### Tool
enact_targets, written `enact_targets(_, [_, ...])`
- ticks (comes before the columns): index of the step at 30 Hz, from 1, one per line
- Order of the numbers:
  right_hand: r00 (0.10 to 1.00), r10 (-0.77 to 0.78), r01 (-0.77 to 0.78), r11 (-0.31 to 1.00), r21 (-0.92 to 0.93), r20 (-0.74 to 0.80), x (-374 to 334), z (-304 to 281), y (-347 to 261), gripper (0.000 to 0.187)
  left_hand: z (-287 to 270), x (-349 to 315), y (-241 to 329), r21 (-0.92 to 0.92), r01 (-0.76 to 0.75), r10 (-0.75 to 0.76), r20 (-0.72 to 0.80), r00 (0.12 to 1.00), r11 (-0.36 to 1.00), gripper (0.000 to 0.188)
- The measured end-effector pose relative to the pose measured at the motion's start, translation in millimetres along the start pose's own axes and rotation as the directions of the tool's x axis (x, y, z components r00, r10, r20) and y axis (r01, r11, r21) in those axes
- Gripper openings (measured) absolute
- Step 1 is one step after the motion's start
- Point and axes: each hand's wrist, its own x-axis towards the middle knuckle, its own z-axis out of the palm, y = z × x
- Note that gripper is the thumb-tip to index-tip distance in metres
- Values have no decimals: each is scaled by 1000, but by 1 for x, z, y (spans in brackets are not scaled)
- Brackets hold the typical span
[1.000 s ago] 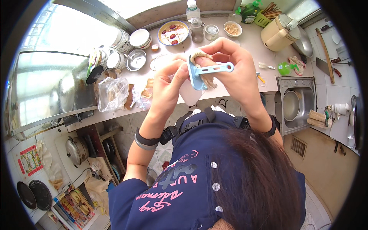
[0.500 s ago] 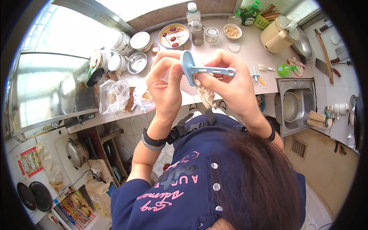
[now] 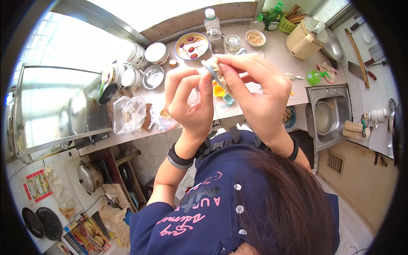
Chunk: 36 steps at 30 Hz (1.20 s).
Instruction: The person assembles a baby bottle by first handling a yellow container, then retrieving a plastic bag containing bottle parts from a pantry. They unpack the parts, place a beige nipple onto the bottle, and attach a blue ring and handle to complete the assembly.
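Note:
A light blue ice-pop mould stick point(image 3: 209, 68), with a flat base, is held up in front of me, its base nearly edge-on. My left hand point(image 3: 189, 97) pinches the rim of that base between thumb and index finger. With its thumb and fingers, my right hand point(image 3: 261, 80) presses a crumpled beige cloth point(image 3: 222, 80) against the base. Fingers hide most of the stick's handle. Beneath the hands, on the counter, are a yellow mould point(image 3: 219, 90) and a teal mould point(image 3: 228, 98), both partly covered from sight.
On the pale counter point(image 3: 272, 63), a plate with red dates point(image 3: 192, 46), a glass jar point(image 3: 216, 35) and a bowl of pale pieces point(image 3: 255, 38) stand farther back. Plastic bags point(image 3: 128, 114) lie left, near stacked bowls point(image 3: 156, 53). A metal sink point(image 3: 329, 111) is at right.
The stick has turned from showing its handle side-on to nearly edge-on, and the cloth has come up against its base. The coloured moulds below have come into sight.

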Motion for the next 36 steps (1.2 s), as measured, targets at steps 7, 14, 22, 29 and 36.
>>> enact_targets(7, [995, -49, 49, 999, -3, 84, -3, -5, 7, 24, -1, 3, 2, -14, 136, -134, 96, 986, 991, 17])
enact_targets(14, [968, -223, 234, 966, -107, 113, -8, -11, 16, 24, -9, 9, -3, -180, 370, -316, 269, 910, 912, 18])
enact_targets(22, [960, -194, 202, 979, -22, 202, -11, -5, 19, 24, -2, 3, 3, -201, 348, -343, 61, 937, 916, 19])
enact_targets(29, [976, -101, 122, 987, -102, 195, -12, -22, 48, 22, -17, 3, -27, -531, 799, -641, 514, 570, 284, 30])
enact_targets(36, [882, 391, -265, 873, -410, 262, -36, -36, 185, 23, -35, -4, -25, -550, 782, -392, 815, 427, -293, 35])
